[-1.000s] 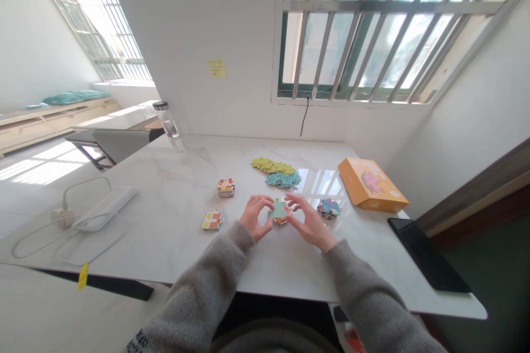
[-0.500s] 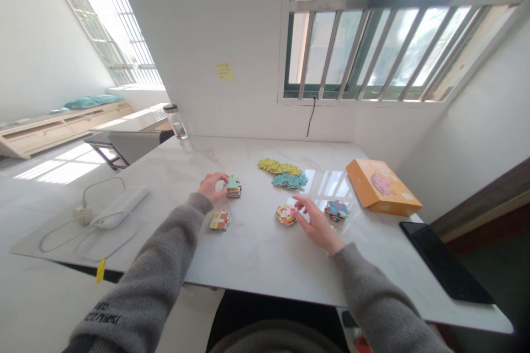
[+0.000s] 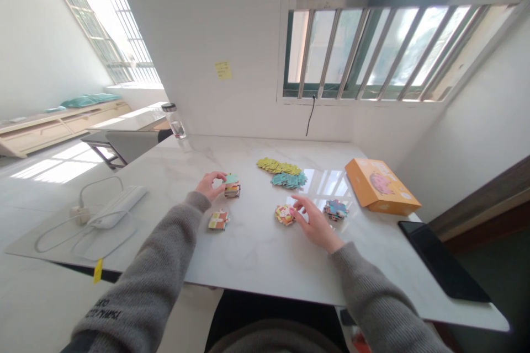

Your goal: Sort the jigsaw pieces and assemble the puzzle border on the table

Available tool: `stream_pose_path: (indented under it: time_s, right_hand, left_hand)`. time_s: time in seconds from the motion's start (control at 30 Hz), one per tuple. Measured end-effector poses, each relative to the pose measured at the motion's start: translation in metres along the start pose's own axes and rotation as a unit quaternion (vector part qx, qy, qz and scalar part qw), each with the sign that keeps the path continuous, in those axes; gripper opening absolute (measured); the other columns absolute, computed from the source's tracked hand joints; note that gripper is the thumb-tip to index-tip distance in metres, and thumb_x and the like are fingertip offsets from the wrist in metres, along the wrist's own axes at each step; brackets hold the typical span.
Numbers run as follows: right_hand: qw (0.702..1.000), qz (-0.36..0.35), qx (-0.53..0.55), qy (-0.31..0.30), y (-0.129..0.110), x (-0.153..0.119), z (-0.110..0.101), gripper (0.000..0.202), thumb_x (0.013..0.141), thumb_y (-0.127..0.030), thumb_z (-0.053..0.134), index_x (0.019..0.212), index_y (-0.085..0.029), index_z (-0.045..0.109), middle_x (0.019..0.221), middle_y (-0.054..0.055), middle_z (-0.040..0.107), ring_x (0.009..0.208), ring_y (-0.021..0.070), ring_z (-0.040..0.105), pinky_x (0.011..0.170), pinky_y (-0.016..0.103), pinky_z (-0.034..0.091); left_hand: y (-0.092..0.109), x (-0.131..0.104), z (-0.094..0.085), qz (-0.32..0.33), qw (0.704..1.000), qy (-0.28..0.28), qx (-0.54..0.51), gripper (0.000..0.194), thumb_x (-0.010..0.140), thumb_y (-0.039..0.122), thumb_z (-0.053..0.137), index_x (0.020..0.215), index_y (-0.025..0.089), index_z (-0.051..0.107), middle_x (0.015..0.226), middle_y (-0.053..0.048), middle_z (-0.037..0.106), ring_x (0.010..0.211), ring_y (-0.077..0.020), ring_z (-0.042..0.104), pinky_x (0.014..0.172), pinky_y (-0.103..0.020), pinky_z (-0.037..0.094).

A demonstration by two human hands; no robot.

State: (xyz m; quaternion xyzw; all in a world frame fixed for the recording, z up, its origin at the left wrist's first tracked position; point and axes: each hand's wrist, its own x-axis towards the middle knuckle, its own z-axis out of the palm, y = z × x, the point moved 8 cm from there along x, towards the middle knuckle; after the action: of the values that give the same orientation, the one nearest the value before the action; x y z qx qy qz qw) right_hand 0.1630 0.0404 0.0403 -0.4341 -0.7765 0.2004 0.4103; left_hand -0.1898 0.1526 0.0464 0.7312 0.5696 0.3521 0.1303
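My left hand (image 3: 211, 185) pinches a light green puzzle piece (image 3: 231, 178) by its left edge, just at the top of a stack of puzzle pieces (image 3: 232, 192). Nearer to me lies a lower pile of brown and green pieces (image 3: 218, 220). My right hand (image 3: 317, 225) is beside a loose yellow and pink pile of pieces (image 3: 284, 215), its thumb and forefinger apart at the pile's right edge. Just right of that hand sits a dark blue pile of pieces (image 3: 335, 209).
Yellow-green pieces (image 3: 278, 166) and teal pieces (image 3: 290, 180) lie overlapped in rows farther back. An orange box (image 3: 381, 186) and a black tablet (image 3: 443, 262) are at the right. A power strip (image 3: 118, 207) with cables lies left; a bottle (image 3: 174, 121) stands at the far left corner.
The light green piece has risen slightly off its stack in my left hand. My right hand has barely moved. The whole view has shifted a little.
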Motion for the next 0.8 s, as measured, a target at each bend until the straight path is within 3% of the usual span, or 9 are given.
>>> stream_pose_path:
  time_s: [0.23,0.4,0.57,0.7,0.8]
  right_hand:
    - [1.000,-0.003,0.002,0.000,-0.001,0.000,-0.001,0.036,0.099,-0.030,0.048,0.134,-0.024,0.048,0.102,0.007,0.063,0.096,0.0220,0.062,0.090,0.043,0.052]
    - [1.000,-0.004,0.005,0.001,0.000,-0.001,0.000,0.038,0.098,-0.030,0.048,0.136,-0.025,0.047,0.103,0.007,0.063,0.096,0.0221,0.062,0.091,0.043,0.052]
    - [1.000,-0.005,0.003,0.004,-0.001,0.000,-0.002,0.038,0.098,-0.030,0.049,0.135,-0.025,0.049,0.101,0.007,0.064,0.095,0.0225,0.063,0.091,0.044,0.052]
    - [1.000,0.000,0.002,0.005,-0.001,0.000,-0.002,0.038,0.098,-0.029,0.048,0.135,-0.024,0.048,0.102,0.007,0.063,0.097,0.0225,0.062,0.091,0.043,0.052]
    - [1.000,0.013,-0.001,0.011,0.003,0.001,-0.003,0.038,0.097,-0.027,0.046,0.135,-0.023,0.049,0.102,0.008,0.062,0.096,0.0224,0.062,0.092,0.043,0.051]
  left_hand:
    - [-0.002,0.001,-0.012,-0.028,0.999,0.007,-0.045,0.023,0.076,0.038,0.057,0.092,0.021,0.058,0.127,-0.008,0.066,0.112,-0.0265,0.058,0.091,-0.045,0.048]
    - [-0.008,-0.003,0.005,-0.011,0.999,-0.036,-0.025,0.023,0.075,0.035,0.060,0.093,0.022,0.061,0.127,-0.008,0.066,0.115,-0.0286,0.055,0.091,-0.046,0.048]
    - [-0.008,-0.005,0.014,0.013,0.999,-0.042,0.019,0.017,0.076,0.032,0.060,0.089,0.023,0.064,0.124,-0.005,0.068,0.115,-0.0290,0.054,0.104,-0.052,0.040]
    - [0.021,-0.010,0.010,0.043,0.997,0.005,0.062,0.013,0.074,0.029,0.063,0.086,0.023,0.065,0.122,-0.006,0.066,0.117,-0.0302,0.052,0.107,-0.051,0.036]
    - [0.073,-0.026,0.026,0.105,0.992,0.015,0.066,0.010,0.080,0.027,0.061,0.089,0.023,0.065,0.111,-0.006,0.068,0.109,-0.0277,0.055,0.103,-0.048,0.038]
